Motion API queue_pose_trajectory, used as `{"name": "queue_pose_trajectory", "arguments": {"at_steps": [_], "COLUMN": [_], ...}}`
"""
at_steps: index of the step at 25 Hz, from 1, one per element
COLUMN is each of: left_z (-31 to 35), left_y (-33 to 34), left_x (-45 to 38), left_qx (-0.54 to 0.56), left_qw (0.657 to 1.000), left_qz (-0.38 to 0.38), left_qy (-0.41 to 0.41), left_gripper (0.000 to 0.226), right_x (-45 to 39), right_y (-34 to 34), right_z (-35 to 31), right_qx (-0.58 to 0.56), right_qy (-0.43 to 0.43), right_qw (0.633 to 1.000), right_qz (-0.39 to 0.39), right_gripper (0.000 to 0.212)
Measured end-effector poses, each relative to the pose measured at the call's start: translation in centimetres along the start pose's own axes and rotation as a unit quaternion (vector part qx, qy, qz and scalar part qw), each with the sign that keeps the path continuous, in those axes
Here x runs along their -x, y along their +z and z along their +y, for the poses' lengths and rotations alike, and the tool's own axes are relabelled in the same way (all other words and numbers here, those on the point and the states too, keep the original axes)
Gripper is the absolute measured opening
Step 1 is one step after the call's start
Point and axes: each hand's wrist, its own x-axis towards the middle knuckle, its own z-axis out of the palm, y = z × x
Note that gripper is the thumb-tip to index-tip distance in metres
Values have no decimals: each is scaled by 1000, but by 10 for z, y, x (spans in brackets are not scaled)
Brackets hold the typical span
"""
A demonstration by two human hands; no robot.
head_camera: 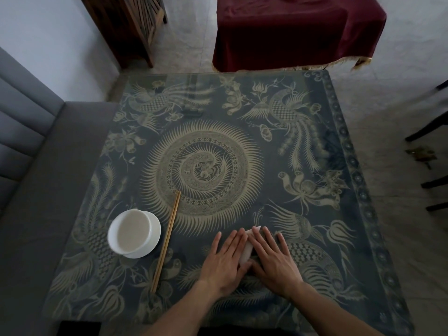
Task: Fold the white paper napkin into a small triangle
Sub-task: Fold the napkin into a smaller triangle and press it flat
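The white paper napkin (247, 248) lies folded on the patterned table near its front edge, mostly covered by both hands. Only a narrow strip between the hands and a small tip past the fingertips show. My left hand (226, 260) lies flat on the napkin's left part, fingers stretched and close together. My right hand (274, 257) lies flat on its right part, fingers slightly spread. Both palms press down; neither hand grips the paper. The napkin's folded shape is hidden under the hands.
A white bowl (134, 232) on a white saucer stands at the front left of the table (339, 132). A pair of wooden chopsticks (166, 241) lies beside it. A grey sofa (29, 166) flanks the left; a dark red cloth-covered table (291, 32) stands beyond.
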Motion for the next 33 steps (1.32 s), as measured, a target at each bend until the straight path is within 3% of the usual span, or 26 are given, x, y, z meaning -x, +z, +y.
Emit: {"name": "queue_pose_trajectory", "arguments": {"at_steps": [7, 15, 23, 28, 30, 33], "left_z": [-19, -13, -11, -10, -13, -20], "left_y": [3, 10, 24, 10, -7, -30], "left_x": [24, 34, 62, 41, 21, -13], "left_qx": [-26, -34, -24, 32, 66, 93], "left_qw": [999, 994, 992, 987, 986, 989], "left_qz": [22, 4, -5, 68, 105, 106], "left_qy": [-8, 108, 122, 142, 113, 45], "left_gripper": [64, 74, 77, 49, 33, 34], "right_x": [-1, 0, 1, 0, 0, 1], "right_y": [1, -2, -4, -6, -9, -13], "right_z": [2, 5, 2, 0, -1, -4], "right_qx": [9, -3, 0, -4, -7, -21], "right_qy": [-2, -21, -13, -5, -13, 37], "right_qw": [1000, 1000, 1000, 1000, 1000, 998], "right_qz": [-4, 2, 5, -5, 1, 40], "right_gripper": [68, 65, 65, 68, 69, 71]}}
